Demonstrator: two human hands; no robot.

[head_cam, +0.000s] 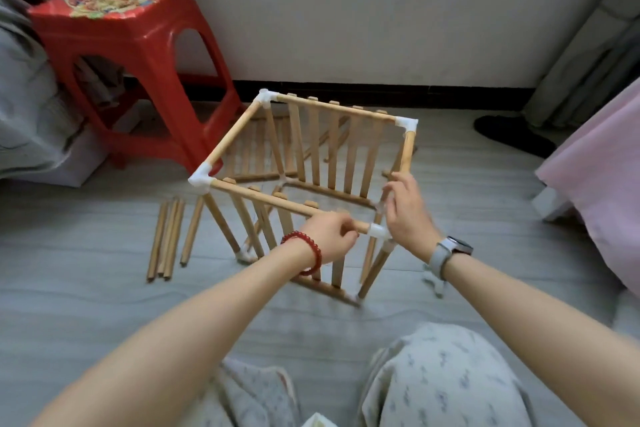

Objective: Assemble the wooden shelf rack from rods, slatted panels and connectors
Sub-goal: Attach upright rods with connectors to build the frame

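Left hand [330, 236] gripping near top rod [277, 203], right hand [405, 211] loosely open at white connector [378, 230], spare rods [166, 236] at nine o'clock.

Grey floor [86, 305], rack [304, 163], loose rods [166, 236], stool [138, 55]
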